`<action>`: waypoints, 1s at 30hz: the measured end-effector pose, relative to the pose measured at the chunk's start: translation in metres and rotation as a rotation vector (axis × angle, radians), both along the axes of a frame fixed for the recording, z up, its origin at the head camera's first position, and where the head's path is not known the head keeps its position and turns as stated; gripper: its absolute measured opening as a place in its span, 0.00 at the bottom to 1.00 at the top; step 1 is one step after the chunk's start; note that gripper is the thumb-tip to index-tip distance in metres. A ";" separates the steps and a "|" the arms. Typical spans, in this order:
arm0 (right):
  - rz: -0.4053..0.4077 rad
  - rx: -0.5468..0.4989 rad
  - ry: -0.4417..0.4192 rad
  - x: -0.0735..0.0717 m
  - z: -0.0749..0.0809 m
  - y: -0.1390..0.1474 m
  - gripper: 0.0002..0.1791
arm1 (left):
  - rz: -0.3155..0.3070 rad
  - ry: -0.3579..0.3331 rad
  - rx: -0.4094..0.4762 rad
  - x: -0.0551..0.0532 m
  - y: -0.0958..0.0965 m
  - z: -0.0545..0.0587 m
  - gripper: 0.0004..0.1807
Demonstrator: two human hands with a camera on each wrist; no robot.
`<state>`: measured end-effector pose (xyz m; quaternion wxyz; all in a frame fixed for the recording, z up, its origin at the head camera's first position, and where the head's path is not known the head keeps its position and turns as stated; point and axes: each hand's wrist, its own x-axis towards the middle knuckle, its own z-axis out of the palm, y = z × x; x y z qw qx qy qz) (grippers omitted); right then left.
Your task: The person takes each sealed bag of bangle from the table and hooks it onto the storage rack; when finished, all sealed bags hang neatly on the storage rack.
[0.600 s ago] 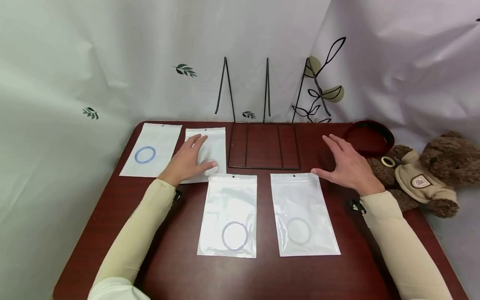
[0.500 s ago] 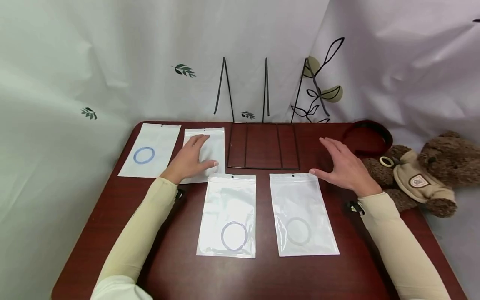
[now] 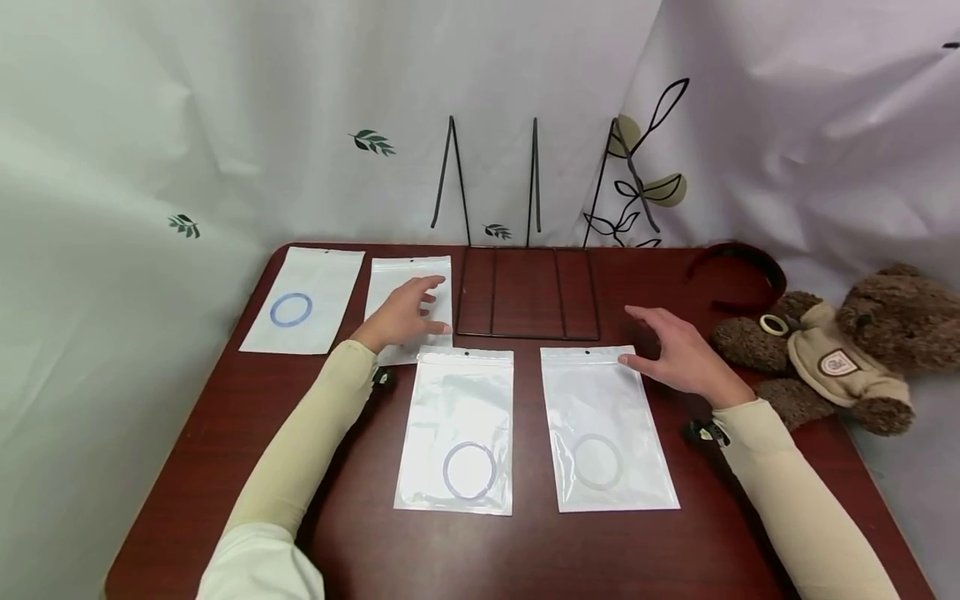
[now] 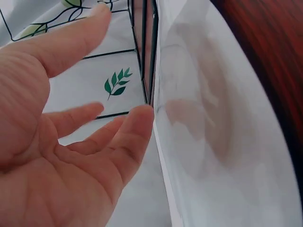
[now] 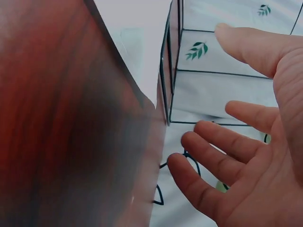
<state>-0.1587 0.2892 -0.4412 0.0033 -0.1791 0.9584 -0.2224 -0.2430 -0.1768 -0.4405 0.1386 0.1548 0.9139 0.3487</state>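
Note:
My left hand (image 3: 405, 315) hovers above the second white zip bag (image 3: 397, 277) at the back left, fingers bent but gripping nothing. Another white zip bag with a blue ring print (image 3: 315, 287) lies farther left. Two more zip bags lie in front: one with a purple ring print (image 3: 465, 400) and, to its right, one with a pale grey ring print (image 3: 600, 400). My right hand (image 3: 678, 354) is over the top right corner of that grey-ring bag, its thumb spread from the fingers. Both wrist views show bare palms holding nothing.
A black wire rack (image 3: 525, 337) with upright prongs stands at the table's back, behind the front bags. At the right edge sit a brown teddy bear (image 3: 840, 358) in a beige top and a dark red hoop like a headband (image 3: 774, 275). A white curtain hangs behind.
My left hand has moved right and slightly toward me, and its fingers have bent more. My right hand has come slightly left and nearer, lowering its fingers. The bags have stayed put.

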 end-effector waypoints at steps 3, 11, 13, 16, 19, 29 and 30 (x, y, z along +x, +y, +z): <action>0.026 0.018 -0.010 0.004 -0.003 0.002 0.46 | -0.010 0.005 -0.012 -0.006 0.005 -0.005 0.55; 0.062 0.037 -0.090 0.010 -0.012 0.004 0.46 | -0.093 -0.021 -0.057 -0.015 0.017 -0.010 0.58; 0.075 0.046 -0.113 0.010 -0.014 0.003 0.46 | -0.099 -0.035 -0.056 -0.017 0.019 -0.009 0.58; 0.098 0.053 -0.124 0.010 -0.015 0.002 0.45 | -0.104 -0.046 -0.052 -0.019 0.022 -0.009 0.58; 0.118 0.056 -0.095 0.009 -0.017 0.001 0.43 | -0.116 -0.059 -0.043 -0.021 0.025 -0.010 0.57; 0.154 0.018 -0.022 0.011 -0.021 0.000 0.36 | -0.117 -0.034 -0.064 -0.024 0.029 -0.017 0.56; 0.162 0.011 -0.017 0.012 -0.020 0.001 0.35 | -0.118 -0.037 -0.069 -0.024 0.029 -0.017 0.56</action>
